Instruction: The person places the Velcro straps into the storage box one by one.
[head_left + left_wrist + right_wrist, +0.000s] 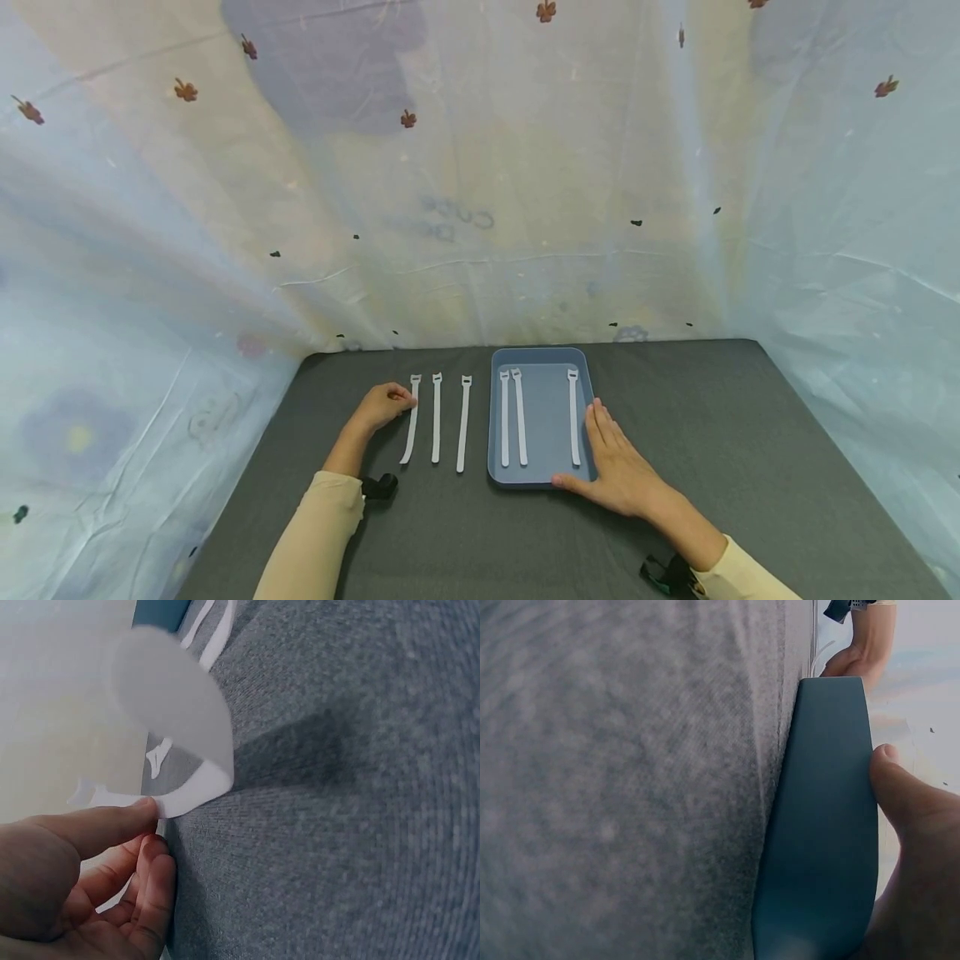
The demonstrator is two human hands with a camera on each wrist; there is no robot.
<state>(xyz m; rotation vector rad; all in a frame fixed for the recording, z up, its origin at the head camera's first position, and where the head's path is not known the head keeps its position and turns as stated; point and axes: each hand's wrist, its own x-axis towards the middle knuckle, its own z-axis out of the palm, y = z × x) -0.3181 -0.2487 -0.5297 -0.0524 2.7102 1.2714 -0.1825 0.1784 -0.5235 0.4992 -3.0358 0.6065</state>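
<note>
My left hand [387, 403] pinches a white cable tie [412, 425], the leftmost on the cloth, between thumb and fingers near its slotted head. In the left wrist view the tail of this tie [176, 697] curls up off the cloth. Just right of it lie two more white ties, a middle one [437, 421] and a right one [464, 425], roughly parallel. My right hand [626, 473] rests against the blue-grey tray [543, 425], fingers straight along its right side and thumb at its near rim [829, 817]. Inside the tray lie three ties, two at left [505, 421] and one at right [573, 421].
Dark grey cloth [712, 425] covers the table. A patterned curtain [525, 183] rises behind the table's far edge and along both sides. A black strap sits at each wrist.
</note>
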